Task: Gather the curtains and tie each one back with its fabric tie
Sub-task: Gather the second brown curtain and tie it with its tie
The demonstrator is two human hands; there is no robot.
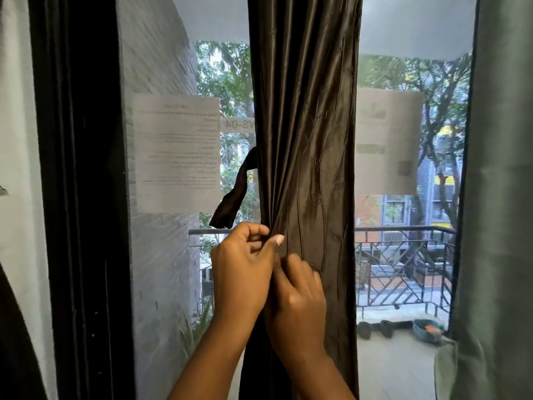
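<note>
Two hands: left hand (pixel 242 269), right hand (pixel 297 301) pinch one brown curtain (pixel 305 125).

Curtain in the middle of the window

Curtain (pixel 305 140) hangs in front of the glass, tie (pixel 233 194) dangling off its left edge, paper (pixel 176 151) further left, another curtain (pixel 501 197) far right.

Right hand (pixel 297 310) fingers curl out of sight into the dark curtain (pixel 305 140) folds. Curtain top and bottom cut off by frame edges. Fabric tie (pixel 233 194) upper end hidden behind curtain edge, above the left hand (pixel 242 272) fingers (pixel 256 230). Print on paper notices (pixel 176 151) unreadable. Items on balcony floor (pixel 398 368) too small to identify.
</note>
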